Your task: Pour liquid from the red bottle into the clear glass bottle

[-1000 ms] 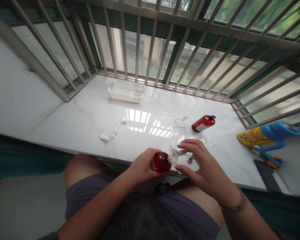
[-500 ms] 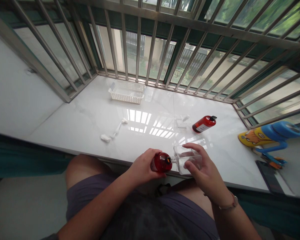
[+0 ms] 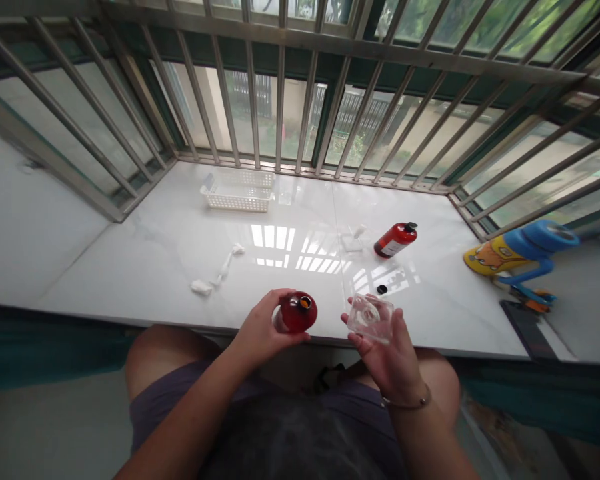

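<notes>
My left hand (image 3: 273,327) is wrapped round a red bottle (image 3: 297,317) whose uncapped neck faces up toward me. In my right hand (image 3: 387,357) sits a clear square glass bottle (image 3: 371,318), its neck also turned up, with the fingers under and around it. The two bottles are apart, both near the counter's front edge. Just beyond the glass bottle lies a small black cap (image 3: 382,289). A second red bottle (image 3: 395,241), capped in black and with a white label, lies on its side farther back.
A white perforated basket (image 3: 237,200) stands near the barred window. Crumpled white tissue (image 3: 201,287) lies at left. A small clear square object (image 3: 352,242) is near the second red bottle. At right are a yellow and blue flask (image 3: 500,253) and a dark phone (image 3: 525,330).
The glass bottle has swung away from the red bottle's mouth, from sideways to neck up. The red bottle has moved slightly left. The black cap has come into view.
</notes>
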Demonstrator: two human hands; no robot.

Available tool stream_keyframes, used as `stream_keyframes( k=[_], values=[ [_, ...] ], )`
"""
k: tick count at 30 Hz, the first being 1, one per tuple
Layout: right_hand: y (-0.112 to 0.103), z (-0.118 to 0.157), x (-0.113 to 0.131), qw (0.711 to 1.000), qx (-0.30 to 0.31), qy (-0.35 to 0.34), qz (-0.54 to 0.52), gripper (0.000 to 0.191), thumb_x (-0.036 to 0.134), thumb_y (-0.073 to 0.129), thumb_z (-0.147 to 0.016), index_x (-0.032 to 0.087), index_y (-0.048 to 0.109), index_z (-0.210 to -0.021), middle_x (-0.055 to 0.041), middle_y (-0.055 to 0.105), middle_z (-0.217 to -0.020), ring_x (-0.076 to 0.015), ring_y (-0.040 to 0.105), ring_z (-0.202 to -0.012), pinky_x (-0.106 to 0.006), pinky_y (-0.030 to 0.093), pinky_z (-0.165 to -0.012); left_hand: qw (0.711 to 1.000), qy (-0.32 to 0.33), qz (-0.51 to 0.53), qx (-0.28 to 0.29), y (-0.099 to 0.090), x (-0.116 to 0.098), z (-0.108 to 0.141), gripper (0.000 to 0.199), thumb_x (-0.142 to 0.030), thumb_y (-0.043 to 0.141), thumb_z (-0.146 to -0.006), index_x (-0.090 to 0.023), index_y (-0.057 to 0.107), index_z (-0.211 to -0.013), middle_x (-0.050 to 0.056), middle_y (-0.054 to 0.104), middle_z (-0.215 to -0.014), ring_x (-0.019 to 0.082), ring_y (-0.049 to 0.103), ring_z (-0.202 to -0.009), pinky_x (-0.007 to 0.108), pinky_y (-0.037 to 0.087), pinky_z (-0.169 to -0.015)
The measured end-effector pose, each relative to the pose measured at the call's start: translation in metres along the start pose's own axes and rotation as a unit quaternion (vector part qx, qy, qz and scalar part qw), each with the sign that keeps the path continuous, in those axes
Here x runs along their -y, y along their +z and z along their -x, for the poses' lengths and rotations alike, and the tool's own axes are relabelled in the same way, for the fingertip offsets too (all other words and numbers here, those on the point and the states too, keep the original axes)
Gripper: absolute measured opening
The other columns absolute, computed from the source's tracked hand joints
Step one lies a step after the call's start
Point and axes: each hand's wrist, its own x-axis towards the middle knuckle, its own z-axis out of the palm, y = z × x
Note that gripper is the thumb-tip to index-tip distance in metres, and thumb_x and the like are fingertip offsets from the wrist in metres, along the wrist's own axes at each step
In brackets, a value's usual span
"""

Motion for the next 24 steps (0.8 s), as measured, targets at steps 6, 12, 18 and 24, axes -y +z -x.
stream_keyframes(
  k=[6, 12, 18, 24],
  values=[
    [-0.008, -0.001, -0.01, 0.994, -0.016, 0.062, -0.092, 0.066, 0.072, 0.081, -0.087, 0.024, 0.072, -0.131, -0.0161, 0.071, -0.146, -0.0244, 0.08, -0.097, -0.029, 0.067, -0.068, 0.998, -0.019, -0.025, -0.061, -0.033, 0.009, -0.001, 0.073, -0.038, 0.099, -0.072, -0.028, 0.063, -0.135, 0.006, 0.072, -0.135, 0.029, 0.07, -0.124, 0.047, 0.053, -0.115],
    [-0.018, -0.004, -0.01, 0.99, -0.042, 0.063, -0.12, 0.06, 0.066, 0.086, -0.085, 0.028, 0.072, -0.13, -0.0115, 0.071, -0.147, -0.0236, 0.081, -0.092, -0.023, 0.061, -0.054, 0.992, -0.057, -0.031, -0.11, -0.059, 0.025, 0.009, 0.079, -0.047, 0.098, -0.072, -0.029, 0.06, -0.138, 0.007, 0.071, -0.136, 0.031, 0.07, -0.124, 0.049, 0.054, -0.114],
    [-0.03, -0.01, -0.006, 0.988, -0.045, 0.075, -0.126, 0.055, 0.063, 0.085, -0.087, 0.026, 0.074, -0.126, -0.0103, 0.072, -0.146, -0.0317, 0.079, -0.114, -0.025, 0.067, -0.059, 0.989, -0.077, -0.033, -0.118, -0.064, 0.032, 0.017, 0.081, -0.052, 0.097, -0.071, -0.028, 0.059, -0.139, 0.009, 0.07, -0.138, 0.032, 0.07, -0.125, 0.051, 0.054, -0.115],
    [-0.027, -0.006, 0.0, 0.993, -0.003, 0.037, -0.113, 0.065, 0.063, 0.09, -0.082, 0.028, 0.07, -0.133, -0.0119, 0.07, -0.148, -0.031, 0.076, -0.121, -0.028, 0.07, -0.073, 0.992, -0.067, -0.042, -0.094, -0.051, 0.028, 0.016, 0.078, -0.051, 0.096, -0.072, -0.027, 0.06, -0.138, 0.009, 0.071, -0.136, 0.032, 0.071, -0.124, 0.049, 0.057, -0.111]
  ],
)
